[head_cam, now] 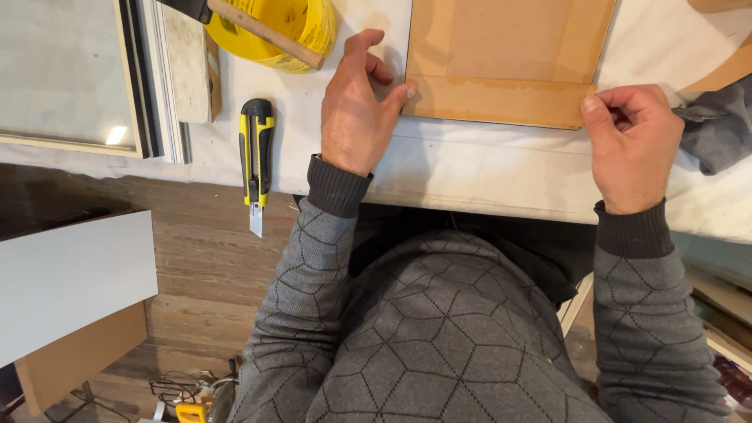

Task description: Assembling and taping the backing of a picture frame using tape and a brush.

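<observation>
A brown fibreboard panel (501, 63) lies flat on a white-covered worktable (470, 168). My left hand (356, 106) rests at the panel's near left corner, thumb tip pressed against its edge, fingers apart. At the near right corner my right hand (630, 145) is curled, thumb and fingers pinching at the corner of the panel. A yellow and black utility knife (256, 157) lies left of my left hand, its blade end sticking out past the table's front edge.
A yellow tub (301, 27) with a wooden-handled brush (258, 27) across it stands at the back left. A framed glass panel (70, 74) lies far left. Grey cloth (717, 125) sits at right. White board (74, 278) and tools are on the wooden floor.
</observation>
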